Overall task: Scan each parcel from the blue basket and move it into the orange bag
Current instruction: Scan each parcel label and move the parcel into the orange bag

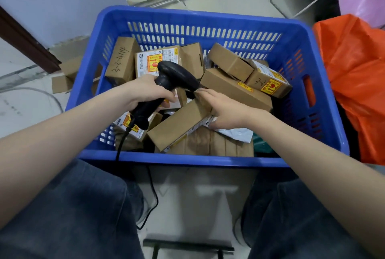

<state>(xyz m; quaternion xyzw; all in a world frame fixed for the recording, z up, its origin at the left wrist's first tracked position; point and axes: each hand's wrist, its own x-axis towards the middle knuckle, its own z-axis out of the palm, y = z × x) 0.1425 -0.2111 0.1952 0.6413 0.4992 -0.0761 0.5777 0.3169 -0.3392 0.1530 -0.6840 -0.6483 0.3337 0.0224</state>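
Over a blue basket [208,15], left hand [145,90] grips a black scanner [166,83]; right hand [225,110] grasps a brown parcel [179,125]; another box [123,58] reads "3-3-4114".

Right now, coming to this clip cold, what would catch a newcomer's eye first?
The big blue basket fills the middle, heaped with brown cardboard parcels. Over it, the left hand grips a black corded scanner, while the right hand holds a tilted long parcel. A crumpled orange bag sits at the right edge.
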